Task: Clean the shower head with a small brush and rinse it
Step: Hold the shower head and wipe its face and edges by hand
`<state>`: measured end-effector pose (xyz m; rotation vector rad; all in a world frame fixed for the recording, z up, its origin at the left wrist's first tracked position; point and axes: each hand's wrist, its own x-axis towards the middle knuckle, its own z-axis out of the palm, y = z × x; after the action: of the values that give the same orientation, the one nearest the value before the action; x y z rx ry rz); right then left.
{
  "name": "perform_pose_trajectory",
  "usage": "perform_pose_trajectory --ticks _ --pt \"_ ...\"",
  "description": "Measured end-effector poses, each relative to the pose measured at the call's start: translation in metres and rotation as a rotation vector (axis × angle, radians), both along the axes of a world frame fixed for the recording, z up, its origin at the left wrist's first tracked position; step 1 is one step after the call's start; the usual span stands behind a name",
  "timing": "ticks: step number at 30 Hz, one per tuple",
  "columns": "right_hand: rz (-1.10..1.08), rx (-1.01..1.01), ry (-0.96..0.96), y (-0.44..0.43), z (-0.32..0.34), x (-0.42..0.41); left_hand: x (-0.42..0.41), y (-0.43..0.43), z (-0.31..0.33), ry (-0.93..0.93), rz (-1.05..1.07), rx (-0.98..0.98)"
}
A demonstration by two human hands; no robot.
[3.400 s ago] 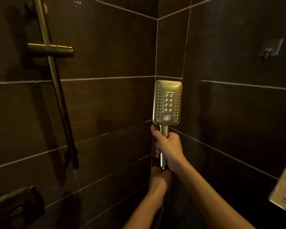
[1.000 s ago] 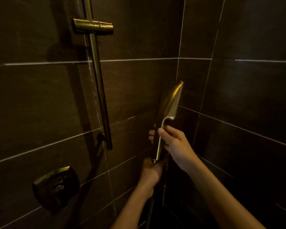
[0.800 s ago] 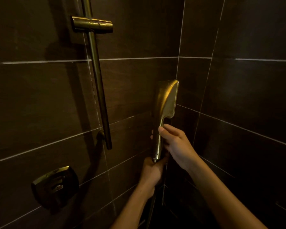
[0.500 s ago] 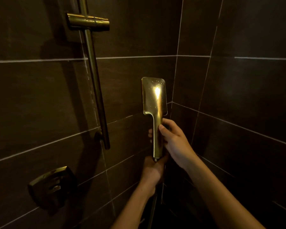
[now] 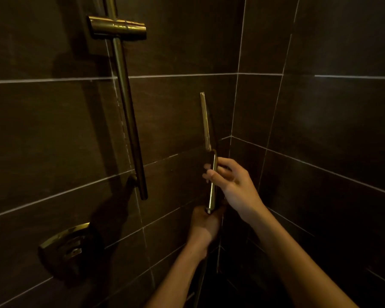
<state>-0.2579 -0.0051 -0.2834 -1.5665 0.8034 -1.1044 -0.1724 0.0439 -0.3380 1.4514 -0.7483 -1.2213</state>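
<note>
Brass shower head (image 5: 206, 121) edge-on, thin slab; hands (image 5: 231, 181) grip handle (image 5: 212, 192).

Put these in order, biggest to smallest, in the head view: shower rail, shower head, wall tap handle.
1. Shower rail, longest by far.
2. Shower head, edge-on, long but thin.
3. Wall tap handle, shorter but broader, so that ranking is unsure.

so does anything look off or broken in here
Nothing looks damaged or spilled. The shower head is off its holder on the rail, edge-on to the camera, the right hand gripping its handle and the left hand its base.
</note>
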Motion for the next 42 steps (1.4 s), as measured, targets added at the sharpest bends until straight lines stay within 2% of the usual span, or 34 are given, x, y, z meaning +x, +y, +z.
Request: perform_pose_trajectory --ticks 4,10,15,17,21,23,25,27,30,34,38,42 --pt "0.189 0.111 -0.186 0.003 0.001 -0.002 0.003 0.004 -0.002 0.02 -0.045 -0.018" --pt "0.163 0.032 -0.174 0.006 -0.001 0.002 0.006 0.009 0.0 0.053 -0.023 -0.08" --pt "0.211 0.182 -0.328 0.011 -0.001 0.006 0.009 0.013 0.001 0.051 -0.066 -0.075" --pt "0.125 0.141 -0.243 0.015 0.001 0.009 0.009 0.012 0.006 0.043 -0.048 -0.053" --pt "-0.196 -0.237 0.169 0.023 0.006 0.014 0.009 0.013 0.008 0.03 0.012 -0.035" --pt "-0.284 -0.322 0.256 0.026 0.008 0.014 0.01 0.013 0.005 0.024 0.023 -0.042" --pt "-0.25 -0.264 0.207 0.027 0.008 0.013 0.011 0.017 0.006 0.033 0.036 -0.051" --pt "-0.118 -0.133 0.089 0.026 0.006 0.013 0.012 0.018 0.005 0.061 0.035 -0.055" --pt "0.008 -0.063 -0.011 0.025 0.004 0.014 0.014 0.021 0.009 0.034 0.004 -0.055" --pt "0.056 0.025 -0.111 0.024 0.006 0.017 0.012 0.023 0.015 0.048 -0.029 -0.021" --pt "0.073 0.058 -0.141 0.025 0.006 0.017 0.013 0.023 0.017 0.007 -0.044 -0.094" --pt "0.143 0.158 -0.309 0.027 0.007 0.021 0.009 0.025 0.017 -0.027 -0.091 -0.096"
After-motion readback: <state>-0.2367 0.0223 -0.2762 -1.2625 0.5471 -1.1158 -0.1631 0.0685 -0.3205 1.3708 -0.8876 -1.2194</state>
